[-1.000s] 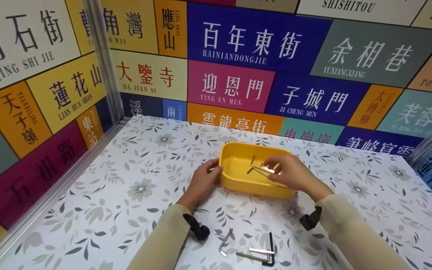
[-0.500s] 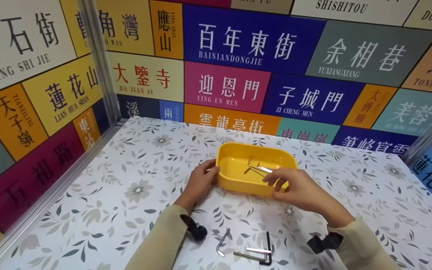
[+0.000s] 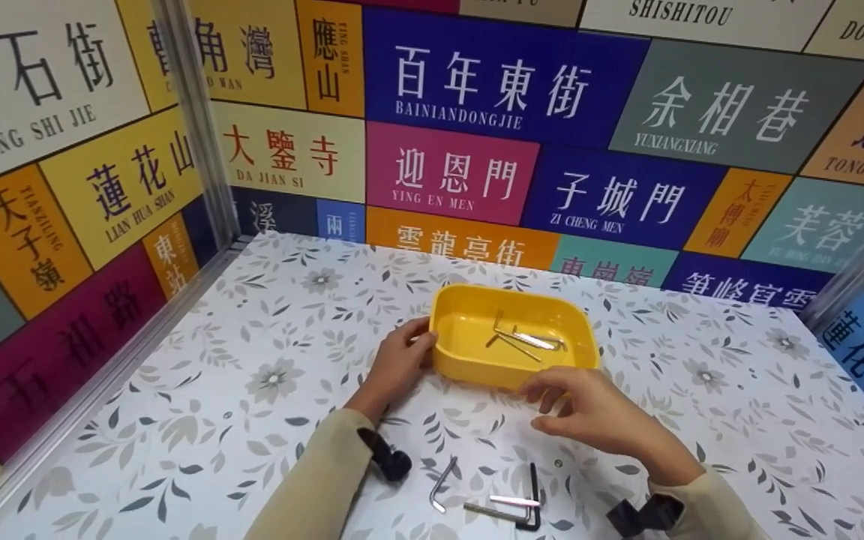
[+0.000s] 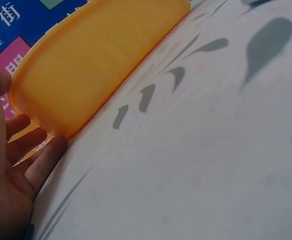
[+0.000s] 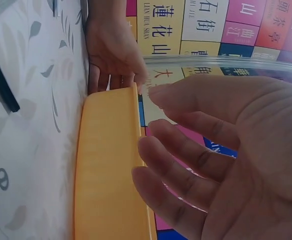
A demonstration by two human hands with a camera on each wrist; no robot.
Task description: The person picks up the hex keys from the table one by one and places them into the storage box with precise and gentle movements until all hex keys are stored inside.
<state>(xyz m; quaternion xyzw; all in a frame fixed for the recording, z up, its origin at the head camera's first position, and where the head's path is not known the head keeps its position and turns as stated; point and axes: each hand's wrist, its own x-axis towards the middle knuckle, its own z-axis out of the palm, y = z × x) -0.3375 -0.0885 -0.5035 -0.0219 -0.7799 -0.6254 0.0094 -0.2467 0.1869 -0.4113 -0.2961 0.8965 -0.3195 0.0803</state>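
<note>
A yellow plastic box sits on the table with hex keys and a shiny metal piece lying inside. My left hand holds the box's left end, thumb near the rim and fingers against the outer wall, as the left wrist view shows at the end wall. My right hand hovers by the front right corner, its fingers loosely bent around nothing. In the right wrist view its fingers overlap the box's rim.
Nearer me on the patterned cloth lie a silver hex key, a black hex key, another dull metal key and a shiny flat piece. Sign-printed walls stand behind and at the left.
My right hand has let go of a metal piece in the box and drawn back toward me, out over the front edge. The left hand stays at the box's end.
</note>
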